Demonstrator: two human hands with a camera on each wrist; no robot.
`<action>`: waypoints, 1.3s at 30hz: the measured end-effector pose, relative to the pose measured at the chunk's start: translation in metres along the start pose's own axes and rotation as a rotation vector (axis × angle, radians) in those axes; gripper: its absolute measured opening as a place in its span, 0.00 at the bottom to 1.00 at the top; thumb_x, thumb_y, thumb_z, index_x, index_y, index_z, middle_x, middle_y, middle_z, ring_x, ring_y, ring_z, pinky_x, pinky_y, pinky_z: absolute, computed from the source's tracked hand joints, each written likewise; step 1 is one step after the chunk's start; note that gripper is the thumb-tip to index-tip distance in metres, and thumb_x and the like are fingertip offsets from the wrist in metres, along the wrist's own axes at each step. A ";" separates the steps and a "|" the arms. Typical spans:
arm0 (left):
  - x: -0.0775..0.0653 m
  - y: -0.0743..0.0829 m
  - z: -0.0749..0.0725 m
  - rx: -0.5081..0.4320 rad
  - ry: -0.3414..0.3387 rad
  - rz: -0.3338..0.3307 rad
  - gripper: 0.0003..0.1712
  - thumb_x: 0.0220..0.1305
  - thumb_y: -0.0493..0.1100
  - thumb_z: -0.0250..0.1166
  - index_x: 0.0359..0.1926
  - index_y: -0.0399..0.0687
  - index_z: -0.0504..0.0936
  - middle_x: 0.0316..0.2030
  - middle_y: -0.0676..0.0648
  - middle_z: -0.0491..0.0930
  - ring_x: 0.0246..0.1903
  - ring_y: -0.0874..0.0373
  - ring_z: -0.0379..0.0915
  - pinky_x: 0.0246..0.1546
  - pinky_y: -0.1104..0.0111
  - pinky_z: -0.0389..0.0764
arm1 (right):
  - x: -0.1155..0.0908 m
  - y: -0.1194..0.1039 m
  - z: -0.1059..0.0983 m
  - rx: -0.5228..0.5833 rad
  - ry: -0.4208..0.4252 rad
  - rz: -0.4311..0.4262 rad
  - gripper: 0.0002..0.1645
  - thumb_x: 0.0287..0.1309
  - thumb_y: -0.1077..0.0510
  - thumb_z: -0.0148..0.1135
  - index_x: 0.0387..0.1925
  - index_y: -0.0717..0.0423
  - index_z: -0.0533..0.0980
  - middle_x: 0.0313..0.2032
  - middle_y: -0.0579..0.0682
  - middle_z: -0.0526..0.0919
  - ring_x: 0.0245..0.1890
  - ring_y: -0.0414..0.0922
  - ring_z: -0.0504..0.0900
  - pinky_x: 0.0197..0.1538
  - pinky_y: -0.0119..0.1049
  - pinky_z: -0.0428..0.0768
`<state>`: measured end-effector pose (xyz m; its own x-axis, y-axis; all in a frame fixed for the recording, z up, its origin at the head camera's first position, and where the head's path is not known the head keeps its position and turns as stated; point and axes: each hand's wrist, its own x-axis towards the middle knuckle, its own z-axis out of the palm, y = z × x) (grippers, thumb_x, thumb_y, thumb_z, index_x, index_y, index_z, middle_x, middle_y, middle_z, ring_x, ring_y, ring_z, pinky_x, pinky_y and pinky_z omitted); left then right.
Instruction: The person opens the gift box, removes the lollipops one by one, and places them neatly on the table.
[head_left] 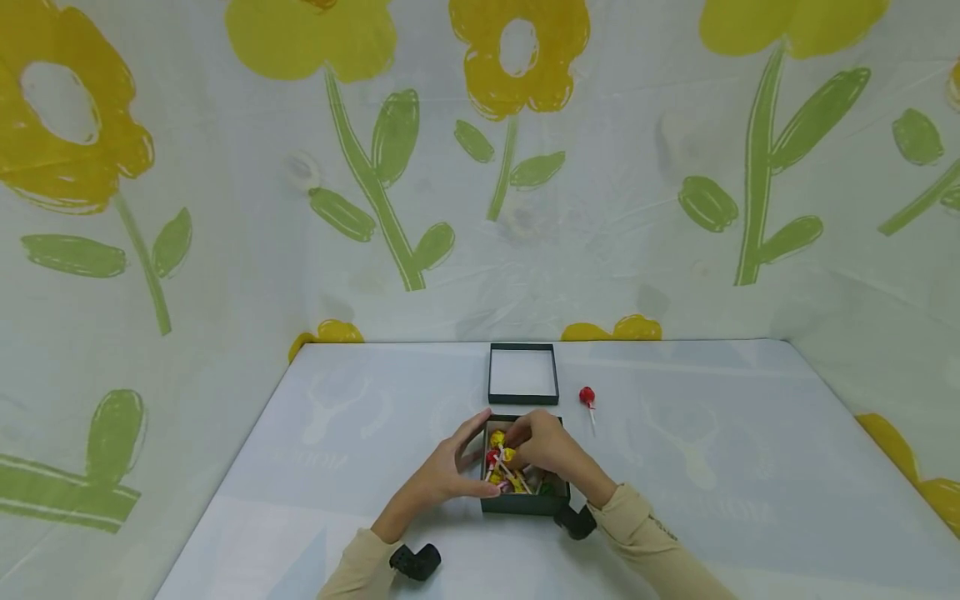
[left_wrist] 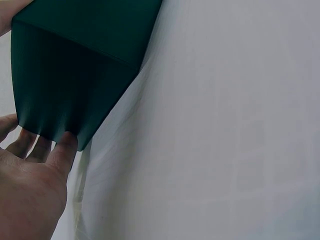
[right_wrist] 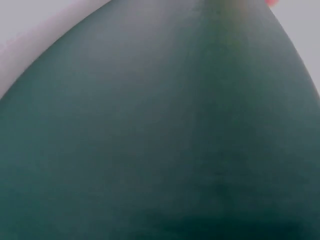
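Observation:
A dark green box (head_left: 525, 504) stands on the table with several wrapped lollipops (head_left: 497, 439) in yellow and red inside it. My left hand (head_left: 442, 475) grips the box from its left side, thumb along the near edge and fingers toward the far corner. In the left wrist view, its fingers (left_wrist: 65, 150) press against the green wall of the box. The right hand (head_left: 551, 446) reaches over the right rim into the box, fingers bent down. Its fingertips are right at a yellow lollipop (head_left: 509, 456); I cannot tell whether they pinch it. The right wrist view shows only blurred green box wall (right_wrist: 160, 125).
Behind the box lies a dark-rimmed lid (head_left: 523, 398), its white inside facing up. One red lollipop (head_left: 587, 396) with a white stick lies on the white table (head_left: 712, 450), right of the lid. A flower-printed curtain (head_left: 600, 250) surrounds the table.

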<state>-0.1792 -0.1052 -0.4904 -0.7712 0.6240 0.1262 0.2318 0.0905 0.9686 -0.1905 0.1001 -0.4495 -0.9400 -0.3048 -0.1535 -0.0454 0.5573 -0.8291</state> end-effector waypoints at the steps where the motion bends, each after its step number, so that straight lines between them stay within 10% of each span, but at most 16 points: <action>1: 0.001 -0.004 0.000 0.003 0.003 0.002 0.60 0.50 0.41 0.74 0.74 0.47 0.44 0.74 0.44 0.40 0.71 0.51 0.38 0.66 0.56 0.59 | 0.000 0.000 0.000 0.004 -0.004 0.003 0.12 0.42 0.68 0.71 0.33 0.63 0.82 0.30 0.48 0.82 0.31 0.43 0.79 0.36 0.38 0.83; 20: -0.001 0.013 0.002 -0.050 -0.004 -0.015 0.59 0.49 0.40 0.74 0.74 0.45 0.45 0.73 0.40 0.40 0.71 0.46 0.37 0.66 0.51 0.57 | -0.008 0.001 -0.011 0.105 0.012 -0.069 0.11 0.45 0.64 0.72 0.34 0.58 0.83 0.32 0.47 0.83 0.33 0.44 0.79 0.37 0.38 0.82; 39: 0.002 -0.006 0.000 -0.020 0.009 -0.018 0.60 0.49 0.43 0.75 0.74 0.49 0.45 0.74 0.47 0.42 0.71 0.51 0.39 0.66 0.59 0.59 | -0.010 0.001 -0.029 0.405 0.014 -0.037 0.17 0.48 0.64 0.71 0.42 0.66 0.80 0.38 0.54 0.84 0.37 0.47 0.81 0.39 0.39 0.84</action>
<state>-0.1817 -0.1047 -0.4960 -0.7805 0.6152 0.1111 0.2063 0.0858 0.9747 -0.1911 0.1262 -0.4326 -0.9449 -0.3068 -0.1142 0.0547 0.1959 -0.9791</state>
